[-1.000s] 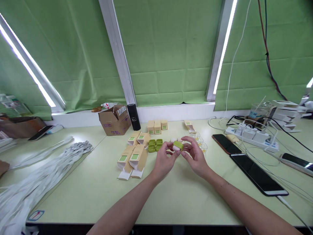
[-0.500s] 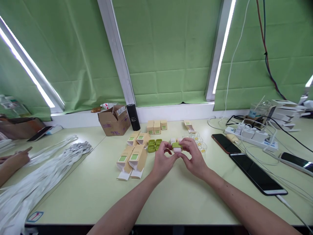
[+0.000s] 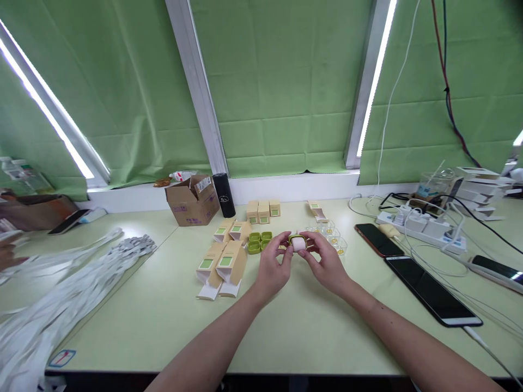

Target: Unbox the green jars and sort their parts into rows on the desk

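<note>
My left hand [image 3: 276,262] and my right hand [image 3: 326,261] are both closed on a small green case [image 3: 291,237] with a rounded pale pink-white piece [image 3: 298,244] set in it. Thumbs press on the near side, and the fingers wrap round the far edges. I cannot make out exactly what the pale piece is. Just left of my hands sit several small green open cases [image 3: 254,246] in a cluster. Close to my right fingers lie clear plastic holders [image 3: 337,244] with small yellow spots inside.
Several open tan cartons [image 3: 231,262] with green labels lie left of the hands. Small closed tan boxes [image 3: 263,211] stand behind, near a cardboard box [image 3: 191,202] and a black bottle [image 3: 224,195]. Phones [image 3: 431,288] and a power strip [image 3: 420,228] lie right; white straps [image 3: 69,294] cover the left.
The green case has been tilted in my hands, so more of the pale piece faces me. My left thumb has shifted. The other person's hand at far left has moved back toward the edge.
</note>
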Available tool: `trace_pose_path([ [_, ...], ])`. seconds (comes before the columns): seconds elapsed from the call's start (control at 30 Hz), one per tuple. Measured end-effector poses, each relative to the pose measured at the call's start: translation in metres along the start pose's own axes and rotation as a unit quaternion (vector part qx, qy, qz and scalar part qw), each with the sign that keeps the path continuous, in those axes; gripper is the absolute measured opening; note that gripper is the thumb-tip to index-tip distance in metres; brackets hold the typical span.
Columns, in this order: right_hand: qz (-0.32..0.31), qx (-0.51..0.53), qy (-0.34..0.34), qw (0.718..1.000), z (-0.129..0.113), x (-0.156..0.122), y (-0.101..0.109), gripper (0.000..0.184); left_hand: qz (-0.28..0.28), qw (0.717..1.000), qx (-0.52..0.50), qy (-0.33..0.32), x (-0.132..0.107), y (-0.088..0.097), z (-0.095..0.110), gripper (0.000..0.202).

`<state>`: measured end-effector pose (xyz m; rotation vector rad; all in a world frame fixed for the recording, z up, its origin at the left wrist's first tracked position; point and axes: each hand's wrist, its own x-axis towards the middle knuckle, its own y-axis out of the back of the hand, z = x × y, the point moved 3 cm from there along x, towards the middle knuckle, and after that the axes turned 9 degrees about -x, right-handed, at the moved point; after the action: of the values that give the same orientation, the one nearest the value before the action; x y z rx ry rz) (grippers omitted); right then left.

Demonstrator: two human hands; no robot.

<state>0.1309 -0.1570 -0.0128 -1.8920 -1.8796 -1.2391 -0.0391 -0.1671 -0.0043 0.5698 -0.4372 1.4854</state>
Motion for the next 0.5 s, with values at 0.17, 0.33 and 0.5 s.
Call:
trace_pose_path([
  [0.17, 0.005, -0.095, 0.045, 0.994, 0.0, -0.001, 0.003, 0.037, 0.011, 1.0, 0.001, 0.017, 0.0, 0.001, -0.002, 0.03],
  [0.33, -0.005, -0.2, 0.147, 0.969, -0.007, -0.002, 0.003, 0.045, 0.003, 0.999, 0.044, 0.0, 0.0, -0.001, 0.004, 0.026],
  [0.5, -0.003, -0.206, 0.159, 0.965, -0.009, -0.002, 0.003, 0.04, -0.008, 0.997, 0.069, -0.015, -0.001, -0.004, 0.009, 0.024],
])
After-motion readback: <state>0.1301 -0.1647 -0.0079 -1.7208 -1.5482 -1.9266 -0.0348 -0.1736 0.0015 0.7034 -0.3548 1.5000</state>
